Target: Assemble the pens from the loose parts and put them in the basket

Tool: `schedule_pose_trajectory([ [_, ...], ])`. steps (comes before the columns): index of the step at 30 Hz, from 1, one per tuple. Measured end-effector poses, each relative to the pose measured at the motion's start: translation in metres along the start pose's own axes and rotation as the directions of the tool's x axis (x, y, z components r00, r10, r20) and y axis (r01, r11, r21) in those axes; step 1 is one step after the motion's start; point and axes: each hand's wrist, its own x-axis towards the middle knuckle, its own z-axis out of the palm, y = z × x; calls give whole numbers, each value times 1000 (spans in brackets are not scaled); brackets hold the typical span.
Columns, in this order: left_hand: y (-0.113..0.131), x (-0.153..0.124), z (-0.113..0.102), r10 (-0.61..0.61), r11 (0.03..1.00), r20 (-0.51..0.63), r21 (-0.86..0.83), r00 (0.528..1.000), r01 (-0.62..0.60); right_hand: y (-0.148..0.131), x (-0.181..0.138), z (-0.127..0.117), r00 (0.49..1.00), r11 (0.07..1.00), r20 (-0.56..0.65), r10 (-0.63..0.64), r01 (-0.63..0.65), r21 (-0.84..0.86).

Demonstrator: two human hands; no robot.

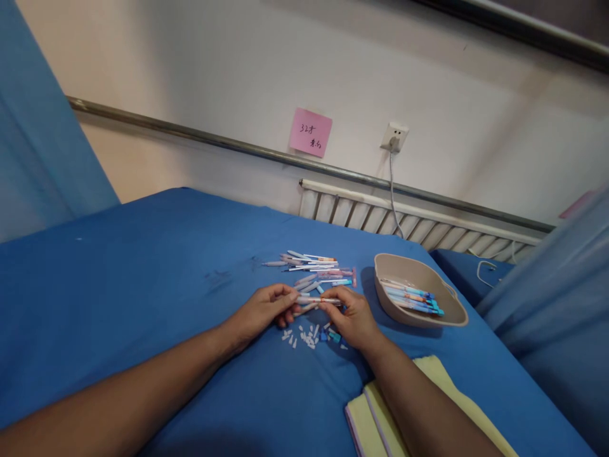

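Both my hands meet over the blue cloth of the table (143, 304). My left hand (264, 311) pinches one end of a thin pen (314, 299), and my right hand (352, 317) pinches the other end. The pen lies level between them. Just beyond my fingers is a loose heap of pens and pen barrels (314, 266) in pink, white and blue. Below my hands lie several small white and blue pen parts (309, 335). To the right stands a beige bowl (421, 317) holding several finished blue pens (413, 298).
A yellow notebook (371, 419) lies under my right forearm at the near edge. A wall with a metal rail, a pink note (310, 132), a socket with a cable (394, 137) and a radiator (409, 219) runs behind. Blue curtains hang left and right.
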Motion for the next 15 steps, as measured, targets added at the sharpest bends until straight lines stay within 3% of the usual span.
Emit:
schedule_pose_trajectory([
  [7, -3, 2, -2, 42, 999, -44, 21, 998, -41, 3, 0, 2, 999, 999, -18, 45, -45, 14],
  [15, 0, 1, 1, 56, 997, -101, 58, 993, -51, -5, 2, -6, 989, 965, 101, -112, 132, -229],
])
